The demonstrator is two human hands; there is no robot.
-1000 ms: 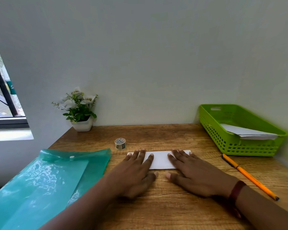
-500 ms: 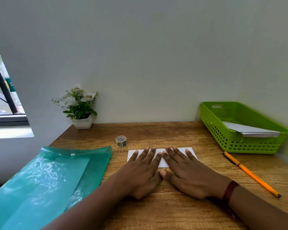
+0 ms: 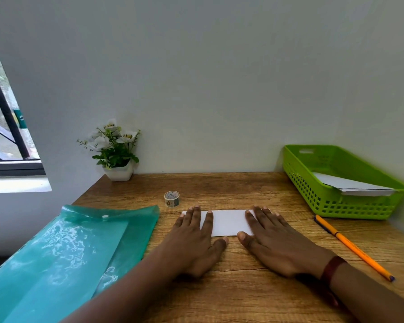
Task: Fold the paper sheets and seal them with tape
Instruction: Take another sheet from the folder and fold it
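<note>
The left hand and the right hand lie flat with straight fingers, pressing the ends of the folded paper. They grab nothing. The tape roll sits just behind the paper on the desk.

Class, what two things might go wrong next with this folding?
1. Both the left hand and right hand press the folded paper flat; lifting one for the tape roll may let the fold spring open.
2. The right forearm lies near the pencil and might knock it.
</note>
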